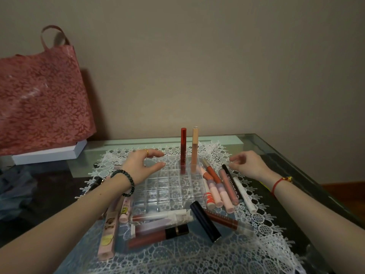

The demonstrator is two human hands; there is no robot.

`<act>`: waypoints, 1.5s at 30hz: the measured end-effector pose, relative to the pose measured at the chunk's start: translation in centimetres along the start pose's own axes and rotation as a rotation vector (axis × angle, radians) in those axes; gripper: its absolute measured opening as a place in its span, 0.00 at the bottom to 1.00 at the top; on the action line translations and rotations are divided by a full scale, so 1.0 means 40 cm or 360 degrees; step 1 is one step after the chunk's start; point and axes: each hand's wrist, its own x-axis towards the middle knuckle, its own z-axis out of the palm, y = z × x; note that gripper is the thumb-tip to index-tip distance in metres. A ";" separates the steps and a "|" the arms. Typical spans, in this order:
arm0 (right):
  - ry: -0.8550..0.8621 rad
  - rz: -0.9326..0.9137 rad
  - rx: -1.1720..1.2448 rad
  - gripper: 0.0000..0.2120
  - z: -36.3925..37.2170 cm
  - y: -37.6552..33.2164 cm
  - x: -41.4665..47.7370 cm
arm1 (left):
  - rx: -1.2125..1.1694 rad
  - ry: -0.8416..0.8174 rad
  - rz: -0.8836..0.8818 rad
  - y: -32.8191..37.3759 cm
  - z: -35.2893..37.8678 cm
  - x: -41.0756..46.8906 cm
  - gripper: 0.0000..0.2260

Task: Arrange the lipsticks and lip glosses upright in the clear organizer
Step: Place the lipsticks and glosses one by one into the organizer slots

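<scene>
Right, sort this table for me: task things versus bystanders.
Job: clear gridded plastic organizer; upright red tube; upright peach tube; loose lip tubes lying around it.
Bystanders: red floral fabric bag; flat white box; white lace cloth.

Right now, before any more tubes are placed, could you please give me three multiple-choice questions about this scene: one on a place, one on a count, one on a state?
1. Where in the clear organizer do the upright tubes stand?
A. the far row
B. the near row
C. the middle row

2. How many tubes stand upright in it?
A. one
B. two
C. five

3. What is the right hand doing?
A. gripping a black lipstick
B. pressing on the organizer
C. holding nothing

Answers:
1 A, the red tube and the peach tube rise from the cells farthest from the person.
2 B, only those two stand; the rest lie flat.
3 C, its fingers are loosely curled, with nothing in them.
</scene>
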 end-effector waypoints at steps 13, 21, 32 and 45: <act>-0.0048 0.0247 -0.0185 0.07 0.053 -0.026 0.027 | -0.0035 0.0062 0.0014 -0.022 0.014 0.005 0.10; -0.0124 0.0429 -0.0136 0.07 0.048 -0.050 0.046 | -0.0098 0.0047 -0.0022 -0.024 0.015 0.003 0.09; -0.0002 0.0235 0.0156 0.07 -0.005 -0.064 0.052 | -0.0109 0.0041 0.0073 0.008 0.000 -0.013 0.08; -0.0186 -0.0294 0.0493 0.05 -0.170 -0.258 -0.033 | -0.0226 0.0044 0.0289 0.104 -0.038 -0.032 0.07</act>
